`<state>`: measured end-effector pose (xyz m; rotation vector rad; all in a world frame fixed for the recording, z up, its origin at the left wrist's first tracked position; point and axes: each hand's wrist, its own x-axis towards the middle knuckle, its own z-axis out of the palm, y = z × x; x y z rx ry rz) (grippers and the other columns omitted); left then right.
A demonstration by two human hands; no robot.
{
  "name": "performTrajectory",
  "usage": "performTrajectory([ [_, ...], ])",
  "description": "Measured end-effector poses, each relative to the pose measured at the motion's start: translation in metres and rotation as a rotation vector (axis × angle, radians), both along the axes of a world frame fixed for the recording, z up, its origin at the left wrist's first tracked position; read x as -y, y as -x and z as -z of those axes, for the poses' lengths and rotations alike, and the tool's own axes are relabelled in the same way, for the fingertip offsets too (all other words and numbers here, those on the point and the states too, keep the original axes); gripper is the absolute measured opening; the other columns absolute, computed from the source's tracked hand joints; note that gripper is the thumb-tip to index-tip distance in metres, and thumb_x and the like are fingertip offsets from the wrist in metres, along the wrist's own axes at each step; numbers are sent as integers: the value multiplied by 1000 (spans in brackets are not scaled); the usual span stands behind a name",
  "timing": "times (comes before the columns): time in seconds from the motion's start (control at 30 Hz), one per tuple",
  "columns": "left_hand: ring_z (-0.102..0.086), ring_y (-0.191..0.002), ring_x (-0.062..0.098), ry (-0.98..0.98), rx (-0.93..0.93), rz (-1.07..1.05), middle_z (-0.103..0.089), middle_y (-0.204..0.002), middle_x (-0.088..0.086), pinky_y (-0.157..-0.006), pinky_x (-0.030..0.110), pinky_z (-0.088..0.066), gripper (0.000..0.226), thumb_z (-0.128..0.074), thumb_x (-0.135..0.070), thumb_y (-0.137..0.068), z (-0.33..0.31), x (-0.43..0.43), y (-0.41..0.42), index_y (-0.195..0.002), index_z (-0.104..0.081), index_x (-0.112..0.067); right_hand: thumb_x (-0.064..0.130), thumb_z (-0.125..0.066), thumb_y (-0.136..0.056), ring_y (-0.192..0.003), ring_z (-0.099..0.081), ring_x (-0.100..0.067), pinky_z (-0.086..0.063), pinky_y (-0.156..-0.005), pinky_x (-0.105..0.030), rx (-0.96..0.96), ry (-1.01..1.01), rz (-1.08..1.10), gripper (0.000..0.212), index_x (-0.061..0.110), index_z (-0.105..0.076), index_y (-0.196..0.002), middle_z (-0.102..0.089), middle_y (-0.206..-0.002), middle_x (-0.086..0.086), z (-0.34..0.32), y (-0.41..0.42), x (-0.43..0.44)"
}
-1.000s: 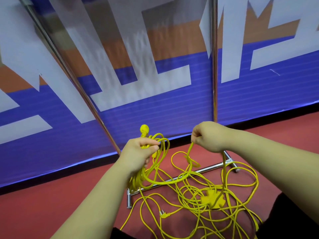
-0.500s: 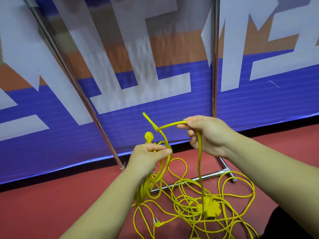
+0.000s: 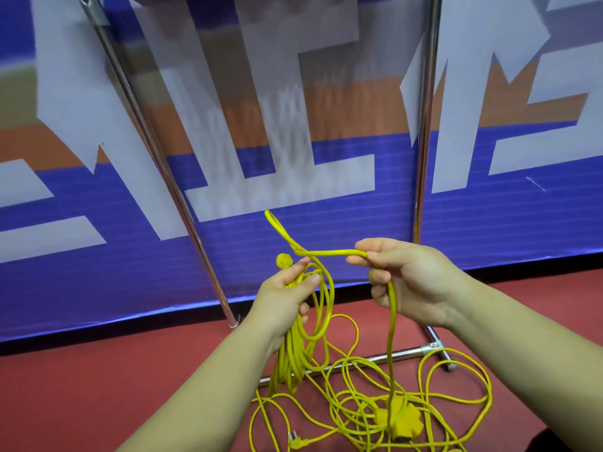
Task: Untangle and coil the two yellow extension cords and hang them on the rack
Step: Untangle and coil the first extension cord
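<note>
Nearest the person, on the red floor [image 3: 98, 386] on this side of the rack's base bar [image 3: 385, 356], lies the loose tangle [image 3: 456, 401] of thin yellow cord. A plug [image 3: 295, 442] sits at its near left edge and a chunky socket block [image 3: 399, 419] in the thick of it.

Above the bar, the left hand [image 3: 284, 298] has fingers and thumb curled round a bunch of gathered loops [image 3: 323, 308] that hang to the floor. A round yellow end piece [image 3: 283, 261] pokes up past the fingertips. Also above the bar, further right, the right hand [image 3: 411, 282] pinches a single strand [image 3: 329, 253] between thumb and forefinger. The strand bends over that hand and drops straight to the socket block.

The cord looks light and limp, yet it keeps kinks: a folded bend stands up between the hands. It should slide easily through a loose grip, so feeding it length by length into the left hand suits it. The block is probably the one weighty part and is likely to snag, so it is better lifted by its body than dragged by the lead.

Beyond the bar rise two chrome uprights [image 3: 424, 141], and behind them hangs a banner [image 3: 98, 288]. Its huge white shapes on blue and orange are cropped and cannot be read. No brand or label is legible on cord, plug or block.
</note>
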<state>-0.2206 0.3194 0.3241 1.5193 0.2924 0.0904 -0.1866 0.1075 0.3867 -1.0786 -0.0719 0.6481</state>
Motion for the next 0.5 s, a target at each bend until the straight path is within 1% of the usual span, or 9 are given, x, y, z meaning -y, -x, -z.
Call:
performTrajectory([
  [0.1, -40, -46, 12, 73, -15, 38, -50, -63, -2, -41, 24, -38, 37, -70, -19, -93, -5, 2, -1, -128, -61, -26, 3, -46, -99, -45, -41, -6, -29, -58, -25, -24, -5, -20, 21, 12, -63, -105, -75, -96, -7, -1, 2, -3],
  [0.17, -40, -44, 9, 127, -10, 46, -50, -64, -3, -39, 23, -38, 37, -68, -18, -94, -10, 3, -3, -130, -61, -23, 3, -45, -98, -44, -40, -5, -28, -57, -25, -36, -10, -26, 20, 12, -63, -105, -74, -93, -6, -1, 3, -5],
  [0.2, -39, -43, 8, 147, -2, 61, -50, -63, -4, -39, 22, -38, 37, -67, -18, -95, -13, 3, -3, -131, -61, -24, 3, -45, -98, -44, -39, -5, -28, -56, -25, -41, -5, -28, 21, 11, -62, -105, -74, -92, -5, -1, 4, -5],
  [0.27, -38, -43, 6, 174, 16, 102, -46, -64, -5, -38, 20, -38, 35, -62, -18, -98, -16, 4, -4, -130, -63, -32, 3, -45, -98, -44, -39, -4, -27, -56, -25, -54, -4, -41, 21, 12, -64, -104, -75, -91, -3, 0, 4, -5],
  [0.33, -38, -44, 6, 170, 30, 124, -44, -66, -2, -38, 20, -38, 31, -59, -19, -100, -20, 5, -4, -127, -65, -33, 3, -45, -98, -45, -38, -4, -27, -56, -24, -66, -18, -62, 26, 12, -70, -97, -74, -90, -3, 0, 5, -4],
  [0.4, -38, -45, 7, 143, 42, 107, -43, -67, 0, -39, 21, -37, 22, -58, -20, -101, -21, 4, -5, -118, -71, -27, 3, -44, -97, -46, -41, -5, -29, -55, -22, -65, -20, -70, 37, 14, -77, -84, -73, -87, -4, 2, 4, -3],
  [0.43, -38, -45, 8, 126, 45, 88, -43, -67, 0, -38, 22, -37, 18, -59, -21, -101, -22, 3, -6, -112, -73, -24, 3, -45, -97, -48, -42, -6, -32, -55, -21, -60, -12, -60, 36, 14, -77, -84, -73, -88, -5, 3, 3, -2],
  [0.5, -38, -44, 9, 67, 41, 50, -42, -66, 1, -38, 22, -36, 13, -59, -21, -101, -22, -1, -6, -105, -71, -19, 5, -50, -95, -52, -44, -9, -34, -57, -24, -20, 41, -29, 22, 13, -70, -92, -72, -88, -7, 4, -1, 3],
])
